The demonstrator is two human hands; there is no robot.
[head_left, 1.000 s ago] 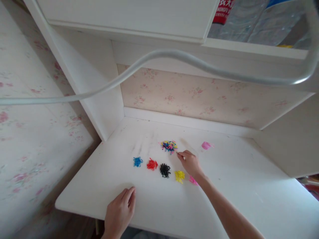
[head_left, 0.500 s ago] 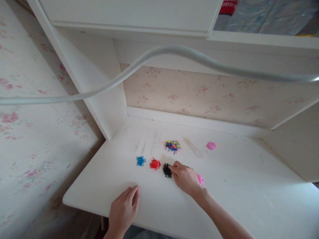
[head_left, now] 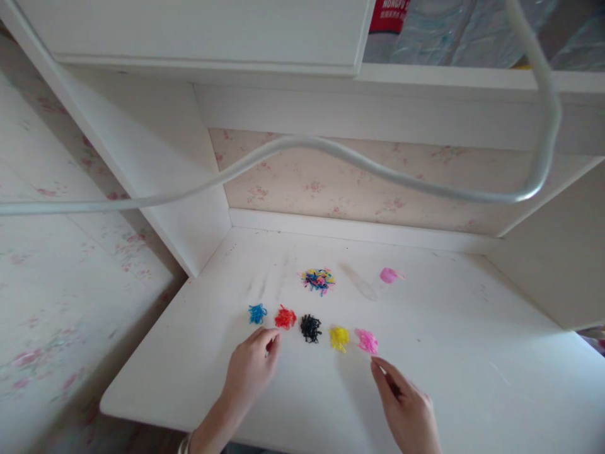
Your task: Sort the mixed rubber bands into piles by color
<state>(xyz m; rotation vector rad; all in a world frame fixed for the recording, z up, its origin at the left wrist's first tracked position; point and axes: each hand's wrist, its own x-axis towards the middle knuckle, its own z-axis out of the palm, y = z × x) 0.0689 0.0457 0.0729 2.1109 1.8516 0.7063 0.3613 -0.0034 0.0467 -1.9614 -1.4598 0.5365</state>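
Note:
On the white desk (head_left: 449, 353) lie small piles of tiny elastic bands in a row: blue (head_left: 257, 313), red (head_left: 285, 318), black (head_left: 311, 328), yellow (head_left: 339, 338) and pink (head_left: 367, 340). Behind them sits a mixed-colour pile (head_left: 318, 279). My left hand (head_left: 251, 367) rests on the desk just below the red pile, fingers curled, with nothing visible in them. My right hand (head_left: 405, 408) is low at the front, just below the pink pile, its fingers pointing towards that pile and held together.
A pink scrap (head_left: 389, 275) and a clear plastic bag (head_left: 360, 282) lie behind the row to the right. A grey cable (head_left: 331, 151) hangs across the view. White shelf walls close the desk at left and right; bottles stand on the shelf above.
My right hand has pulled back from the black pile to the front edge. My left hand has moved forward and right, up to the red pile. The camera has tilted.

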